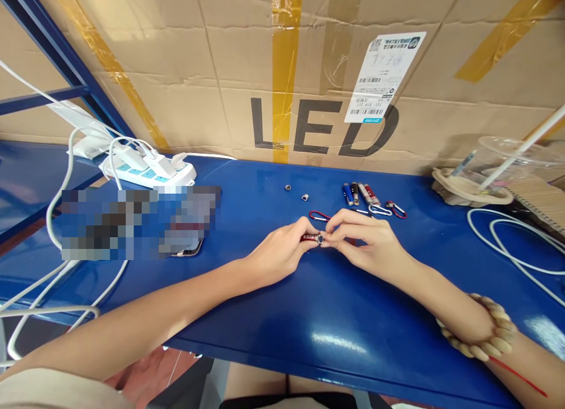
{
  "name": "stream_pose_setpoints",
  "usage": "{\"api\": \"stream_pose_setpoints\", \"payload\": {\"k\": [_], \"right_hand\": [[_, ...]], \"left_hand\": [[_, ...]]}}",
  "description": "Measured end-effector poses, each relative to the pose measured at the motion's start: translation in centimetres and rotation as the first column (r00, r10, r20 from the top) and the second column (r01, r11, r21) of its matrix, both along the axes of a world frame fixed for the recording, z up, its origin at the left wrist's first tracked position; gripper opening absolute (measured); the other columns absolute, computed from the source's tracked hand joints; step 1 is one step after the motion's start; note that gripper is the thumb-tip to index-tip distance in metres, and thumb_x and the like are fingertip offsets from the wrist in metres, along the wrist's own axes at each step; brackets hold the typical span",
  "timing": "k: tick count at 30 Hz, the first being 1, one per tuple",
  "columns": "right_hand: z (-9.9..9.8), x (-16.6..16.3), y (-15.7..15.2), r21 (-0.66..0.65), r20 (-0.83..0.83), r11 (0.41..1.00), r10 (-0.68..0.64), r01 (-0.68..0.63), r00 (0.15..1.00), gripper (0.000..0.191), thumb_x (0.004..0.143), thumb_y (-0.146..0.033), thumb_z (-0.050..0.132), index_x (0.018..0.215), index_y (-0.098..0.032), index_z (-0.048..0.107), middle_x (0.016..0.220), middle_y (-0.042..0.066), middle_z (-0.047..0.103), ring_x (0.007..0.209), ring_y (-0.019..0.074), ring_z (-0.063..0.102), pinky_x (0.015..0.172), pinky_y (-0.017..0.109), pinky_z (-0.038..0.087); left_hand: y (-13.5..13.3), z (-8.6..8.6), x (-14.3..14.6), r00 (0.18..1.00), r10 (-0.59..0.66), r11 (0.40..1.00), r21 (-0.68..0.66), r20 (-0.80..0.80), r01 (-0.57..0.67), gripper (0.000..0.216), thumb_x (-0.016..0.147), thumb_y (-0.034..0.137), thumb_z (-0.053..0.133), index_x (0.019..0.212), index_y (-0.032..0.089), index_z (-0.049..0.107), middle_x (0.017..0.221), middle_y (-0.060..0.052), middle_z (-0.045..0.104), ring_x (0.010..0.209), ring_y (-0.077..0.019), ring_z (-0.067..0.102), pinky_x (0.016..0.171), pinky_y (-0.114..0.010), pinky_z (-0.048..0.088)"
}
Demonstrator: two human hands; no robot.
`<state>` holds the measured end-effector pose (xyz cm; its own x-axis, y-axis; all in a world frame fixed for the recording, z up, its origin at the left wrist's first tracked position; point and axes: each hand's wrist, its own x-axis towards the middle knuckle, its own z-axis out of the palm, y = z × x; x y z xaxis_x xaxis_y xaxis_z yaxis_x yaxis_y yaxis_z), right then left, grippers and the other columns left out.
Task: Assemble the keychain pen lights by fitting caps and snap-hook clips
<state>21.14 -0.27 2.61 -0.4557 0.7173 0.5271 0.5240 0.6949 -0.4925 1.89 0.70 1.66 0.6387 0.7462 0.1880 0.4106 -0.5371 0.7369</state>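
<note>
My left hand (282,253) is closed around a small red keychain flashlight (312,238), its lens end pointing toward my right hand. The fingertips of my right hand (362,238) are pinched together at that lens end; what they hold, if anything, is too small to see. Both hands rest on the blue table (309,315). A red carabiner clip (318,215) lies just behind my left fingers. Further back lie several small flashlights (359,193), blue and red, with a silver clip (379,209) and another red clip (396,209). Two tiny metal parts (288,188) (305,196) sit apart to their left.
A cardboard box (282,73) marked LED walls the back. A white power strip (150,170) with plugs and white cables (66,179) is at the left, a phone (189,251) beside a blurred patch. At right, a plastic cup (507,162) and white cable (507,244).
</note>
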Motion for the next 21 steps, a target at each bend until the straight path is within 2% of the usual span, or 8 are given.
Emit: {"api": "stream_pose_setpoints", "payload": {"k": [4, 7, 13, 17, 21], "right_hand": [[-0.1, -0.1, -0.1, -0.058, -0.017, 0.998, -0.012, 0.011, 1.000, 0.026, 0.084, -0.031, 0.056, 0.062, -0.019, 0.065, 0.074, 0.005, 0.063, 0.060, 0.0115, 0.055, 0.056, 0.024, 0.044], [0.0, -0.4, -0.2, -0.133, -0.046, 0.991, -0.039, 0.033, 0.998, 0.028, 0.081, -0.036, 0.058, 0.059, -0.019, 0.063, 0.072, 0.005, 0.062, 0.058, 0.0111, 0.053, 0.052, 0.023, 0.042], [0.4, -1.0, -0.4, -0.306, -0.100, 0.950, -0.101, 0.066, 0.990, 0.029, 0.076, -0.038, 0.062, 0.055, -0.018, 0.060, 0.066, 0.004, 0.061, 0.054, 0.0110, 0.051, 0.046, 0.023, 0.040], [0.5, -1.3, -0.5, -0.426, -0.134, 0.903, -0.126, 0.058, 0.983, 0.033, 0.074, -0.041, 0.063, 0.052, -0.018, 0.055, 0.059, 0.002, 0.057, 0.048, 0.0100, 0.049, 0.045, 0.023, 0.040], [0.5, -1.3, -0.3, -0.535, -0.193, 0.844, -0.165, 0.037, 0.967, 0.037, 0.070, -0.049, 0.065, 0.053, -0.018, 0.055, 0.056, 0.001, 0.056, 0.046, 0.0100, 0.050, 0.044, 0.024, 0.042]], "left_hand": [[0.1, -0.2, 0.0, 1.000, -0.012, 0.999, 0.040, -0.008, 0.013, 0.008, 0.090, 0.022, 0.038, 0.082, 0.021, 0.041, 0.092, -0.002, 0.064, 0.081, -0.0126, 0.061, 0.071, -0.025, 0.047], [0.3, -0.4, 0.0, 0.999, 0.005, 0.993, 0.115, -0.034, -0.001, 0.009, 0.089, 0.021, 0.039, 0.080, 0.020, 0.042, 0.087, -0.001, 0.062, 0.078, -0.0125, 0.059, 0.070, -0.025, 0.046], [0.5, -1.0, 0.0, 0.997, 0.036, 0.968, 0.250, -0.066, -0.018, 0.012, 0.089, 0.022, 0.041, 0.080, 0.019, 0.048, 0.084, -0.002, 0.062, 0.078, -0.0139, 0.057, 0.074, -0.026, 0.045], [0.5, -0.9, -0.1, 0.997, 0.036, 0.970, 0.242, -0.063, -0.020, 0.013, 0.089, 0.023, 0.042, 0.084, 0.019, 0.053, 0.084, -0.001, 0.063, 0.078, -0.0134, 0.057, 0.075, -0.026, 0.046], [0.3, -0.5, 0.0, 1.000, 0.030, 0.983, 0.183, -0.009, -0.028, 0.016, 0.089, 0.023, 0.042, 0.098, 0.021, 0.055, 0.094, -0.001, 0.065, 0.085, -0.0130, 0.059, 0.079, -0.026, 0.047]]}}
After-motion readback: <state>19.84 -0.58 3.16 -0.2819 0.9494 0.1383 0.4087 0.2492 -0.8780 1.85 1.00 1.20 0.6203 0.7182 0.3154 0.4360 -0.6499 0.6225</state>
